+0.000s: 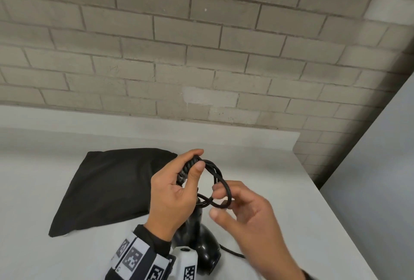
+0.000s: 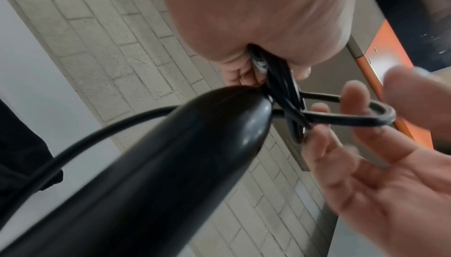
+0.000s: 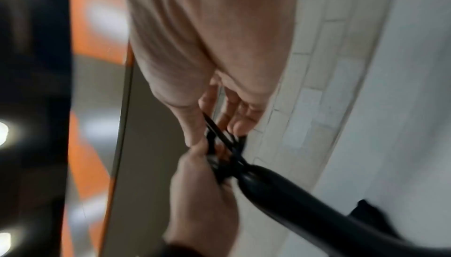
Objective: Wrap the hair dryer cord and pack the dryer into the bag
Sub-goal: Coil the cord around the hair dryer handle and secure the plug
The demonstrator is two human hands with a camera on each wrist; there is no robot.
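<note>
Left hand [image 1: 174, 192] clamped on coiled cord [image 1: 215, 172] (dryer [image 1: 201, 241] hanging below); right hand [image 1: 244, 210], fingers hooked through loop: best kept taut, laid evenly.

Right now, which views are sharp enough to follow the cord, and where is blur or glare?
Head view: sharp on the left hand and cord, right hand slightly smeared. Left wrist view: cord loop readable, a glare spot on the dryer. Right wrist view: heavily motion-blurred throughout.

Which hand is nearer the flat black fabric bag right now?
Left. The left hand, gripping the coiled black cord, is raised beside the black fabric bag's right edge; the right hand, fingers through the cord loop, is farther right.
</note>
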